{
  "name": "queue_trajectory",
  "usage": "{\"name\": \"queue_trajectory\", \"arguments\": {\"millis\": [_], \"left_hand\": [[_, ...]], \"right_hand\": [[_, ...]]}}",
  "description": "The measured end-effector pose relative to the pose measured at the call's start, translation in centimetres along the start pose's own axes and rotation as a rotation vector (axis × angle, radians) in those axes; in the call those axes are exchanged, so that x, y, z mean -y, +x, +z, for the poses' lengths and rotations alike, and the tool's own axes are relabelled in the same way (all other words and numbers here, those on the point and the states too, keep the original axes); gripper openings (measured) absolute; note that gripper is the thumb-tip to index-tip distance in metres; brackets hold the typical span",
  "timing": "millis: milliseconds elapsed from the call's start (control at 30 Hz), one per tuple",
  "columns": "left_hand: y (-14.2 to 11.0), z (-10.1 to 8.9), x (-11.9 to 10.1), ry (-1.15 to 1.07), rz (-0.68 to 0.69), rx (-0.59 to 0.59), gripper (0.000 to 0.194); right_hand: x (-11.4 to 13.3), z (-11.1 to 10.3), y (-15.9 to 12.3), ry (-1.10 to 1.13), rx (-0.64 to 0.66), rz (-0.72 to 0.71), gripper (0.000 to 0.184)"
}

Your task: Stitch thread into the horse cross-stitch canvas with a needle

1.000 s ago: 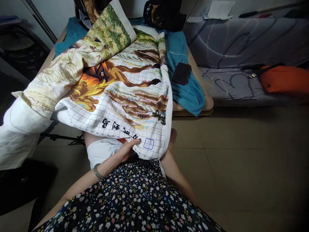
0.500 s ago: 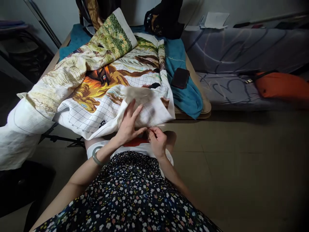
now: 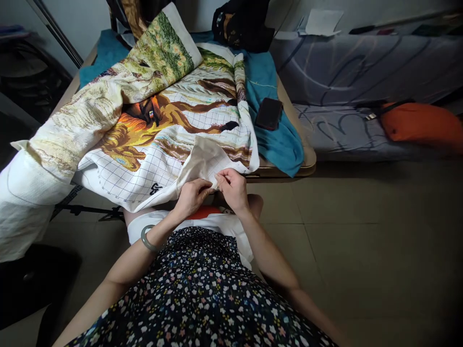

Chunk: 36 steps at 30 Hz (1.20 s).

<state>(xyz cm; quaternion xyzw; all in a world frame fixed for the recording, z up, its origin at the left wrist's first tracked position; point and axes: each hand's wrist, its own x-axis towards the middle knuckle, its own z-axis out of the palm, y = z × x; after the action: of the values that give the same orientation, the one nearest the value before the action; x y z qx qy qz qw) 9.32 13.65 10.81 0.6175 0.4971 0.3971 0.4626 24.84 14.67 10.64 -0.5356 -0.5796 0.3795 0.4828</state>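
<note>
A large cross-stitch cloth (image 3: pixel 119 180), partly stitched with brown, orange and green patterns over a printed grid, lies across the table and hangs toward my lap. Its near edge is folded up, so the pale back of the fabric (image 3: pixel 201 156) shows. My left hand (image 3: pixel 193 196), with a bangle (image 3: pixel 147 238) on its wrist, is closed on that folded edge. Right beside it, my right hand (image 3: pixel 233 190) pinches thumb and forefinger together at the fabric. Whatever lies between those fingertips is too small to make out.
Under the cloth, a teal towel (image 3: pixel 289 152) covers part of the table, with a dark phone (image 3: pixel 269 113) on it. A rolled part of the cloth (image 3: pixel 47 154) hangs off the left side. An orange bag (image 3: pixel 419 123) rests on the grey patterned seat (image 3: pixel 333 127) at right.
My left hand has gone from spread fingers on the fabric to closed on its edge. My right hand has risen to the cloth. The folded flap has shifted and stands more upright.
</note>
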Motion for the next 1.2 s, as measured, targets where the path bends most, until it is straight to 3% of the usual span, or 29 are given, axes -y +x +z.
{"name": "queue_trajectory", "arguments": {"millis": [133, 367, 467, 567, 667, 933, 1200], "left_hand": [[0.9, -0.3, -0.2, -0.067, -0.108, 0.05, 0.013], [1.4, -0.6, 0.2, -0.139, -0.085, 0.018, 0.016], [1.4, -0.5, 0.1, -0.284, -0.121, 0.006, 0.013], [1.2, -0.3, -0.1, -0.385, -0.104, -0.029, 0.011], [1.0, -0.3, -0.3, -0.354, -0.085, -0.042, 0.01], [0.5, -0.5, -0.1, -0.309, -0.139, 0.012, 0.031], [0.2, -0.2, 0.9, -0.298, -0.123, 0.043, 0.038]], "right_hand": [[-0.4, -0.3, -0.3, -0.033, -0.002, -0.007, 0.024], [0.7, -0.9, -1.7, 0.124, 0.081, 0.099, 0.022], [1.0, -0.5, -2.3, 0.107, 0.017, 0.095, 0.02], [1.3, -0.2, -3.1, -0.032, -0.074, 0.002, 0.015], [1.4, 0.0, -3.8, -0.097, -0.096, -0.031, 0.015], [-0.3, 1.5, -4.6, 0.023, -0.109, 0.138, 0.023], [-0.5, 1.8, -4.7, 0.028, -0.118, 0.136, 0.026]]}}
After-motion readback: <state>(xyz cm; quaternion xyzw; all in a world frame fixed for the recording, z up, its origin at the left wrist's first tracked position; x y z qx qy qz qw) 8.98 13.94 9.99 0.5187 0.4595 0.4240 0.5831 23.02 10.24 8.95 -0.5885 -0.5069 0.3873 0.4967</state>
